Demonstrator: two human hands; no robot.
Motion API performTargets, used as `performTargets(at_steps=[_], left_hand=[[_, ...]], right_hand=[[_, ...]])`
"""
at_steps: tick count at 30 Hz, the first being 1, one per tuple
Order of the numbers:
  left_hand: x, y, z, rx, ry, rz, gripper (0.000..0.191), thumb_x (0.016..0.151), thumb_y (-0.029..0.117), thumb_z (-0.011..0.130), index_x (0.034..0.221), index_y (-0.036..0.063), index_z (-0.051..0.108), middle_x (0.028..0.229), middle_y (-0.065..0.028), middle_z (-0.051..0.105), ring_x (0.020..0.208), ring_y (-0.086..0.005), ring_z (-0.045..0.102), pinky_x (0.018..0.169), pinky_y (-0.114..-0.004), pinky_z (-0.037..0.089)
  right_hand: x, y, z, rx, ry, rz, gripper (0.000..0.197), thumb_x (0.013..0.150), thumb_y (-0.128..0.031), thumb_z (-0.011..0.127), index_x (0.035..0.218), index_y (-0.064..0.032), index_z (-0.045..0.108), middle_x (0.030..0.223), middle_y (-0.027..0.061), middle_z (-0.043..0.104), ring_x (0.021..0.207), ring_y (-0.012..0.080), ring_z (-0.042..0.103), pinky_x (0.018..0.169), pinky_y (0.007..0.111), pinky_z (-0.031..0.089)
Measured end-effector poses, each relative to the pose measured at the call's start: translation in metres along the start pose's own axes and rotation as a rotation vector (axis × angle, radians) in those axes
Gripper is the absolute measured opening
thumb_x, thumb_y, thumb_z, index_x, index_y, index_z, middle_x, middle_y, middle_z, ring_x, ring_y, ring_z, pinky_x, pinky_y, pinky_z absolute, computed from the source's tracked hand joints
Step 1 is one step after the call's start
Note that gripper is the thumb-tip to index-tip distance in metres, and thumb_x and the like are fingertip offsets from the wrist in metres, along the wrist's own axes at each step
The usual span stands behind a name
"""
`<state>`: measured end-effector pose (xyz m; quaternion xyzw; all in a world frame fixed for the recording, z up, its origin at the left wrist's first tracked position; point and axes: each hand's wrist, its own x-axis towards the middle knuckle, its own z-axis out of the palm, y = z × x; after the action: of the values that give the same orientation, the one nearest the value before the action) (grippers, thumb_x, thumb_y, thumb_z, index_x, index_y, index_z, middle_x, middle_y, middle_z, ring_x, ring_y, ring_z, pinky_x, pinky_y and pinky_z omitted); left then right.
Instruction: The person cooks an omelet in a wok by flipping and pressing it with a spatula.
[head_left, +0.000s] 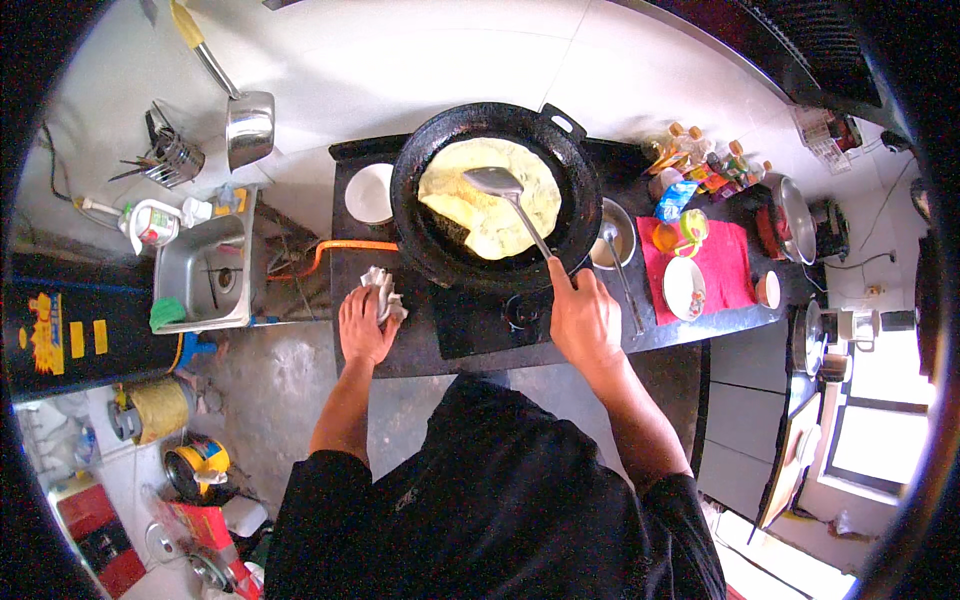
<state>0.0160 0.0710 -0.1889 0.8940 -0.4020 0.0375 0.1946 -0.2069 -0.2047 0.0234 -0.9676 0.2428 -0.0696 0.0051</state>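
Observation:
A black two-handled wok (495, 277) sits on the stove, holding a wide, thin yellow pancake (525, 225) with one edge folded. My right hand (589, 319) grips the handle of a metal spatula (493, 181), whose blade rests on the pancake. My left hand (365, 328) lies on the dark countertop at the left, its fingers on a crumpled white cloth (386, 296). Close behind the cloth, a white bowl (369, 193) stands against the wok's left side. Right of the wok is a metal bowl (624, 217) of pale liquid with a ladle (621, 271) in it.
A red cloth (724, 262) at the right carries a white bowl (683, 289) and small containers. Bottles (705, 161) stand behind it. An orange hose (352, 245) runs off the counter's left side towards a steel sink (202, 262). A saucepan (251, 127) hangs on the wall.

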Motion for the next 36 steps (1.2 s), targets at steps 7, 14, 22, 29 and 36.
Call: performTargets(at_steps=[7, 14, 22, 29, 36], left_hand=[[-0.001, 0.0, -0.001, 0.017, 0.001, -0.005, 0.063, 0.084, 0.034, 0.067, 0.139, 0.0081, 0.05, 0.14, -0.0148, 0.049, 0.133, -0.0383, 0.044, 0.114, -0.05, 0.033], [0.0, 0.002, -0.002, 0.017, -0.012, -0.028, 0.064, 0.084, 0.036, 0.067, 0.139, 0.0082, 0.05, 0.14, -0.0135, 0.049, 0.133, -0.0369, 0.044, 0.114, -0.049, 0.033], [-0.002, -0.001, 0.002, 0.015, 0.015, -0.001, 0.064, 0.084, 0.034, 0.068, 0.138, 0.008, 0.05, 0.14, -0.0133, 0.048, 0.132, -0.0371, 0.044, 0.114, -0.049, 0.033], [0.0, 0.001, 0.002, 0.028, -0.014, 0.002, 0.064, 0.084, 0.034, 0.069, 0.139, 0.0084, 0.048, 0.139, -0.0128, 0.048, 0.133, -0.0371, 0.043, 0.114, -0.049, 0.033], [0.0, -0.001, 0.004, 0.055, -0.029, -0.018, 0.063, 0.084, 0.033, 0.067, 0.139, 0.0072, 0.048, 0.141, -0.0132, 0.047, 0.134, -0.0376, 0.043, 0.114, -0.05, 0.032]], right_hand=[[-0.015, 0.002, -0.01, 0.746, 0.219, 0.1, 0.04, 0.087, -0.003, 0.066, 0.127, 0.0011, 0.061, 0.091, 0.0155, 0.071, 0.081, 0.0303, 0.07, 0.07, 0.036, 0.055], [-0.022, -0.005, -0.017, 1.629, -0.309, 0.677, 0.037, 0.097, -0.013, 0.063, 0.13, -0.0003, 0.059, 0.081, 0.0066, 0.065, 0.058, 0.0118, 0.059, 0.045, 0.027, 0.045], [-0.03, -0.005, -0.019, 1.936, -0.412, 0.907, 0.041, 0.098, -0.017, 0.06, 0.135, -0.0013, 0.052, 0.081, 0.0111, 0.064, 0.056, 0.0135, 0.055, 0.039, 0.026, 0.037], [-0.033, -0.004, -0.016, 1.993, -0.445, 0.949, 0.036, 0.099, -0.02, 0.06, 0.131, -0.0052, 0.053, 0.078, 0.0065, 0.062, 0.053, 0.0128, 0.054, 0.038, 0.026, 0.037], [-0.039, -0.001, -0.019, 1.968, -0.423, 0.997, 0.038, 0.099, -0.02, 0.061, 0.134, -0.0064, 0.052, 0.078, 0.0056, 0.062, 0.054, 0.0117, 0.054, 0.038, 0.026, 0.037]])
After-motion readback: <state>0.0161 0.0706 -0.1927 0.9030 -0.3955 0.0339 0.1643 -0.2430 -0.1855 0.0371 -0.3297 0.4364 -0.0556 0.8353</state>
